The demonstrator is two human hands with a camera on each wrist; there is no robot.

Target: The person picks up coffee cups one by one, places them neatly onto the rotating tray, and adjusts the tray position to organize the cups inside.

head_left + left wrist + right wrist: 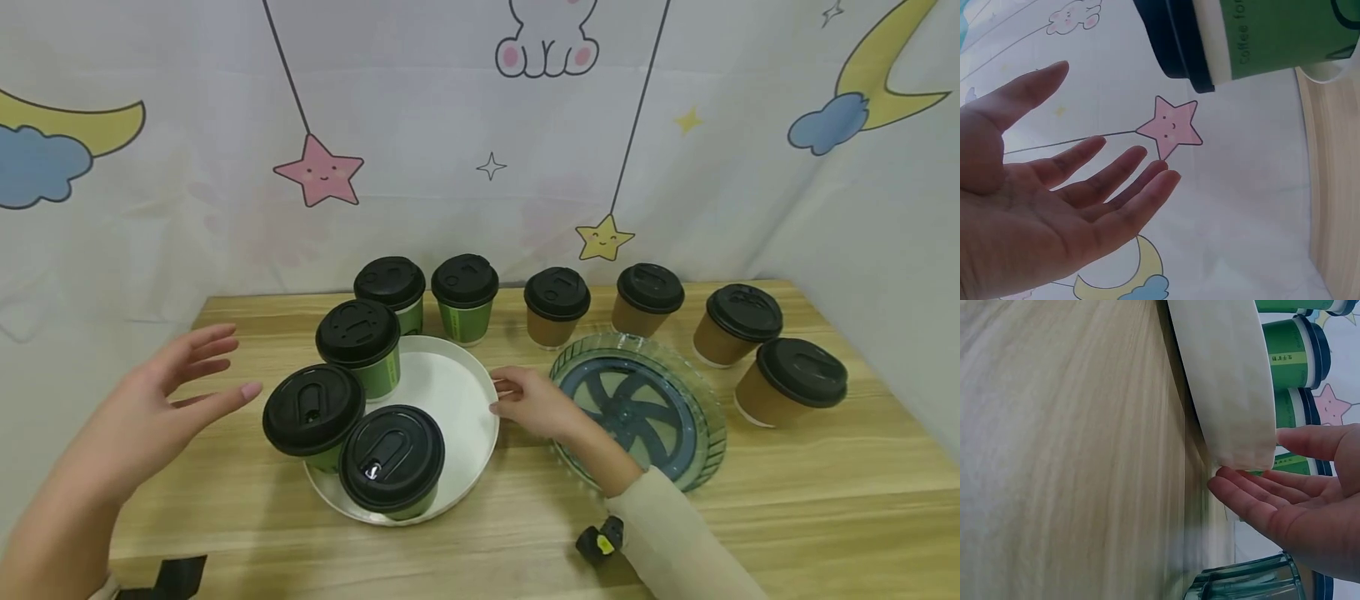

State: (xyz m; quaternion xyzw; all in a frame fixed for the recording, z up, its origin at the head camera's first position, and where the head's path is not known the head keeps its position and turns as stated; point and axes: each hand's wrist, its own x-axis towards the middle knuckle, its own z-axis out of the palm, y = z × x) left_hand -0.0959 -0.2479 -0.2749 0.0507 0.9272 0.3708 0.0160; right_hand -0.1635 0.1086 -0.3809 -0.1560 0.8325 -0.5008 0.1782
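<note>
white round tray (465,392) flat on the worktop | three green paper cups on it, black lids, all upright: back one (358,346), front-left (313,414), front-right (392,461) | bunched on the tray's left half

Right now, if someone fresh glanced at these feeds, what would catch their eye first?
Probably the white tray at the table's middle, carrying three green cups with black lids. The right hand has its fingers at the tray's right rim, while the left hand hovers open to its left. Four brown cups curve around a glass plate on the right.
</note>
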